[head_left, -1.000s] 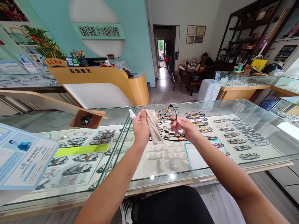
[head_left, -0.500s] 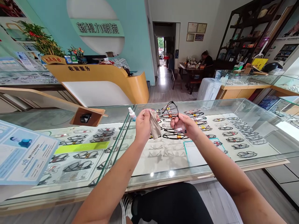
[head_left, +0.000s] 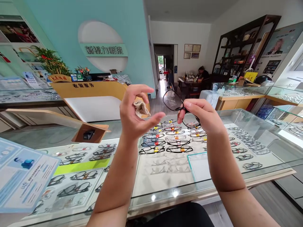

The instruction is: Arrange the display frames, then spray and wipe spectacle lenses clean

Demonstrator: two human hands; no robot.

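Observation:
My right hand (head_left: 205, 116) pinches a pair of black-framed eyeglasses (head_left: 172, 100) near the bridge. The glasses are raised above the display counter and tilted, one lens up to the left and the other low, partly behind my fingers. To their left, my left hand (head_left: 130, 117) keeps a crumpled beige cloth (head_left: 141, 109) tucked in its curled fingers. Its thumb and index finger are spread wide towards the glasses, with a gap between them and the frame. The small white spray bottle is not visible now.
Below is a glass display counter (head_left: 163, 186) with rows of eyeglasses (head_left: 179, 148) inside. A wooden stand (head_left: 90, 135) and a blue-white leaflet (head_left: 26, 176) are at the left. A teal-edged white sheet (head_left: 200, 165) lies under my right forearm. A person (head_left: 203, 74) sits at a far table.
Both hands have risen in the view. My left thumb and index finger have spread apart, and the hanging cloth is now bunched in the palm. The view has tilted up.

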